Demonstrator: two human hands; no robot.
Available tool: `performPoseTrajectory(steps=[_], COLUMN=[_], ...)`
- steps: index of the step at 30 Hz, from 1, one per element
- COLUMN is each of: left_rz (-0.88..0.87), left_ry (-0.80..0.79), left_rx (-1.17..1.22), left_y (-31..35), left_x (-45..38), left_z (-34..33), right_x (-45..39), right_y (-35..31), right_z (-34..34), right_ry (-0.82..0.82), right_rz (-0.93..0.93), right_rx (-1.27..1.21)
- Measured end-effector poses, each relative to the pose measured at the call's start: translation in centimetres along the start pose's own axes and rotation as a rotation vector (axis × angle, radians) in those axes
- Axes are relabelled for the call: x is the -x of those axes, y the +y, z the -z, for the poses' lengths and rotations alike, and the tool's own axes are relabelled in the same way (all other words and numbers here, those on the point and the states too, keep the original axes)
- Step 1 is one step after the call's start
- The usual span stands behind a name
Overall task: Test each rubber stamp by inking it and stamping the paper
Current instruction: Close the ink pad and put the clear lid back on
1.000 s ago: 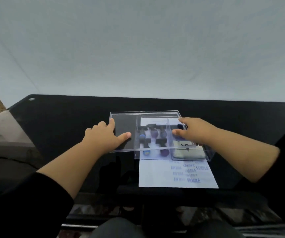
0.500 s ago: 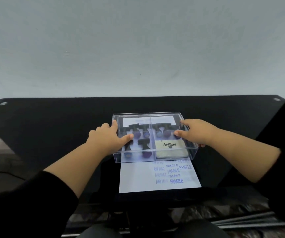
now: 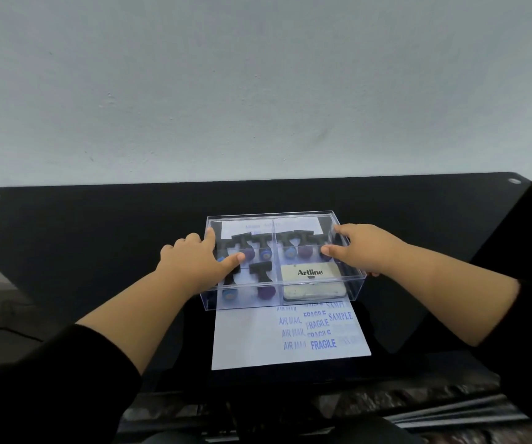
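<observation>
A clear plastic box point(image 3: 282, 219) with its lid on is sitting on the black surface point(image 3: 98, 238), partly over the far end of a sheet of white paper point(image 3: 248, 341). The left hand point(image 3: 194, 267) is gripping the left side of the box, its thumb lying on the lid and its fingers curling over the left edge. The right hand point(image 3: 359, 248) is gripping the right side in the same way, thumb on top and fingers going down the right wall. Inside the box, rubber stamps point(image 3: 259, 277) with black handles and blue or purple knobs are lying in the compartments, and a cream ink pad point(image 3: 312, 280) marked "Artline" is lying in the near right compartment. The paper near the person is showing blue prints reading AIR MAIL, FRAGILE and SAMPLE. Both forearms are bare, with black sleeves point(image 3: 50, 379) pushed up
</observation>
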State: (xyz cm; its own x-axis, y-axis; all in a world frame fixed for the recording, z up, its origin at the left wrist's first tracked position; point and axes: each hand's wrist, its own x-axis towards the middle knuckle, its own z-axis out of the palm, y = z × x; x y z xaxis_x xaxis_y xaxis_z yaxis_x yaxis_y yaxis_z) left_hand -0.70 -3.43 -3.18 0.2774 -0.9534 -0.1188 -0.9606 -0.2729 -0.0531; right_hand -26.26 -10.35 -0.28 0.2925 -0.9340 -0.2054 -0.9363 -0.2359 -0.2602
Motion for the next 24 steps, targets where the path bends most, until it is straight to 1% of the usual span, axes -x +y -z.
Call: performPoseTrajectory(steps=[17,24], left_rz=[-0.011,-0.014], left_ry=[0.006,0.025], left_rx=[-0.013,0.026], left_y=[-0.1,-0.1], left_x=[-0.5,-0.3], left_z=[-0.5,-0.6], right_x=[-0.7,-0.9], right_y=[1.0,1.4], right_z=[-1.7,-2.5], right_ry=[0.072,0.124], right_rz=[0.045,0.055], right_rx=[0.078,0.016])
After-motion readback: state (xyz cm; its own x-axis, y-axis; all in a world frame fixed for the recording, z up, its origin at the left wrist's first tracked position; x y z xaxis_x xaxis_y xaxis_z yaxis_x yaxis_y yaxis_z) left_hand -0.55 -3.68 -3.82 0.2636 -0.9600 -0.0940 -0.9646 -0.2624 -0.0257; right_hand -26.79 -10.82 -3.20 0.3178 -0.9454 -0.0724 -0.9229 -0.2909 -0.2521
